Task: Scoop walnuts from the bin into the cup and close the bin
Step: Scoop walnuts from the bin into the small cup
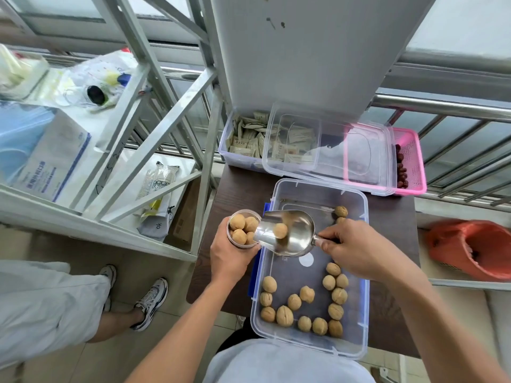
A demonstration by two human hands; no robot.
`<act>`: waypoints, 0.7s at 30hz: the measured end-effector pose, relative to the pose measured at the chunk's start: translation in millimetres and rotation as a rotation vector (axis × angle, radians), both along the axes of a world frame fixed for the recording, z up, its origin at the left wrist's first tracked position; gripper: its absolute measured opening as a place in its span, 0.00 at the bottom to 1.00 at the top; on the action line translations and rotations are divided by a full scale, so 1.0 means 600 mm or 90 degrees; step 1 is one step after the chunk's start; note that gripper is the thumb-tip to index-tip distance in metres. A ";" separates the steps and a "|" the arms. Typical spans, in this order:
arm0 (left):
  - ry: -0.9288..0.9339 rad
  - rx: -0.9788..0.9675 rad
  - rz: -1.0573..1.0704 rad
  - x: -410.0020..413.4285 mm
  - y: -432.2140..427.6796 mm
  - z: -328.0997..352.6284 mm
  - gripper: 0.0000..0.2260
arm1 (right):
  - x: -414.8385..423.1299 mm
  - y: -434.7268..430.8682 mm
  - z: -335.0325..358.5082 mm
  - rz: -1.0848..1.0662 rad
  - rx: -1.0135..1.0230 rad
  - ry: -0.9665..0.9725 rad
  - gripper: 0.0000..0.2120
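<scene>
Scoop [284, 233] tilted, mouth toward cup [243, 228] in left hand [231, 255], handle rightward in right hand [351, 250] fingers' clasp.

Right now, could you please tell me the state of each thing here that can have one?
cup: held upright, nearly full of walnuts
scoop: tipped toward the cup, one walnut inside
bin: open, walnuts left inside
lid: off, resting across the rear containers
left hand: gripping the cup
right hand: gripping the scoop handle
</scene>
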State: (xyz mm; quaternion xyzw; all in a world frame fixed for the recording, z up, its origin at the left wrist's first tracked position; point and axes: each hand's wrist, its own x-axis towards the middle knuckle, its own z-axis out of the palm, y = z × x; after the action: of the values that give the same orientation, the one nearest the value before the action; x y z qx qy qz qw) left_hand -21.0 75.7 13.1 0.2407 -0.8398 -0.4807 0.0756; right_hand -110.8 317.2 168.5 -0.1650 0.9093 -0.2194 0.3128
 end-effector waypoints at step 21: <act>-0.009 -0.014 0.030 -0.002 -0.007 -0.011 0.39 | 0.017 0.073 -0.094 -0.127 0.278 -0.067 0.12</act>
State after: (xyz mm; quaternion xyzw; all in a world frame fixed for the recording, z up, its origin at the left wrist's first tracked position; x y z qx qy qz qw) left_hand -22.1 71.6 6.5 0.2625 -0.8396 -0.4682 0.0837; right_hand -100.7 361.0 112.4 0.0083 0.9293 -0.0560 0.3649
